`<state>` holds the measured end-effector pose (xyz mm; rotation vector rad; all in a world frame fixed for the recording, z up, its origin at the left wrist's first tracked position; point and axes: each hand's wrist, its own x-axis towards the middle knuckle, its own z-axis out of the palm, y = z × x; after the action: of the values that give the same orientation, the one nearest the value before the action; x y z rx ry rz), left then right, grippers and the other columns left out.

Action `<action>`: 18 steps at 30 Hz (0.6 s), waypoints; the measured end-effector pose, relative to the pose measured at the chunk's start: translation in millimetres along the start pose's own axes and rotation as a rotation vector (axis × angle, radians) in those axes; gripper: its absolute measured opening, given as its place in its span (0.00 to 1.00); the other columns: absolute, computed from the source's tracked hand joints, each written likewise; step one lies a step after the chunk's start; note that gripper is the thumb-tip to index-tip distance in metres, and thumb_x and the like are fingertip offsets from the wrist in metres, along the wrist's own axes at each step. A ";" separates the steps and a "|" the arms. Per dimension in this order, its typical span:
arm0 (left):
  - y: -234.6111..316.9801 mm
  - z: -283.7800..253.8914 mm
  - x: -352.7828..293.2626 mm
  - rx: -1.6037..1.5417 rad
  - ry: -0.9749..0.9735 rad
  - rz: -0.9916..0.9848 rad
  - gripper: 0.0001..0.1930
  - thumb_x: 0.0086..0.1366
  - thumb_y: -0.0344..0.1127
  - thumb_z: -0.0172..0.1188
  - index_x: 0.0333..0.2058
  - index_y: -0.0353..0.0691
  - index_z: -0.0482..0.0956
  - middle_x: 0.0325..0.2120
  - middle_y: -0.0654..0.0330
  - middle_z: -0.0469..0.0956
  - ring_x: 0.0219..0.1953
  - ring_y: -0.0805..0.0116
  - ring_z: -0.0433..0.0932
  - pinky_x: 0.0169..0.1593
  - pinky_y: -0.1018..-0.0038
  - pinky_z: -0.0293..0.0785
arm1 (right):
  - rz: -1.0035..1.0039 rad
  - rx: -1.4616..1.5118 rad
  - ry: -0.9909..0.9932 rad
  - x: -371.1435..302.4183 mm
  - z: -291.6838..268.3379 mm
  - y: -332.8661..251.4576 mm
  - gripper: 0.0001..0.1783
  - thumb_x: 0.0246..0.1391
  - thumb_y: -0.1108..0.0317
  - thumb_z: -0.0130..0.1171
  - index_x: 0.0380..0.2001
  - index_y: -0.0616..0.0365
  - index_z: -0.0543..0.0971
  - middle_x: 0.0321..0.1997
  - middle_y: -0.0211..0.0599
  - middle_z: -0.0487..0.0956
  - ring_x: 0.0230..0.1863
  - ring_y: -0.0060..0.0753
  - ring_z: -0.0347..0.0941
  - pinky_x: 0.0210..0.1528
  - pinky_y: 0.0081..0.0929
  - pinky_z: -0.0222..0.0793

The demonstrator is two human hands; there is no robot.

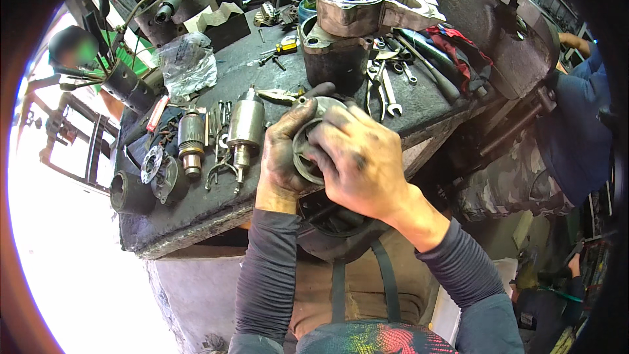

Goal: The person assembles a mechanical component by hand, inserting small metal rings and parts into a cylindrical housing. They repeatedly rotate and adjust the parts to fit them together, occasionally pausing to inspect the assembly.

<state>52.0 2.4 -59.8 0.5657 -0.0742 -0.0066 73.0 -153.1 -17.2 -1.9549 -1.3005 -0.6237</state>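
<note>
Two grips (359,157) — one metal housing (299,155)

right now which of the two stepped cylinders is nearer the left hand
The smooth silver cylinder, beside the left hand; the ridged cylinder, with a copper-coloured band, lies farther left.

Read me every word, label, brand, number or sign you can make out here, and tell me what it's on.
There is no text here I can read out.
Red-handled tool: any marks are too small to read.
Clear plastic bag: any print is too blurred by creases and glare.
Round metal part in the left hand: no lettering visible.
Dark shirt: coloured pattern, no readable words.
</note>
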 end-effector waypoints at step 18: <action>1.1 4.7 -4.9 0.184 0.003 0.015 0.25 0.76 0.37 0.52 0.67 0.32 0.71 0.54 0.52 0.81 0.53 0.62 0.83 0.57 0.68 0.82 | -0.169 0.023 -0.111 -1.2 -9.9 7.5 0.08 0.45 0.68 0.68 0.31 0.54 0.82 0.43 0.33 0.79 0.48 0.39 0.76 0.50 0.38 0.70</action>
<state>46.8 1.0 -55.7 0.7489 -0.0770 0.0153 79.4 -163.3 -13.8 -1.8969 -1.5471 -0.5848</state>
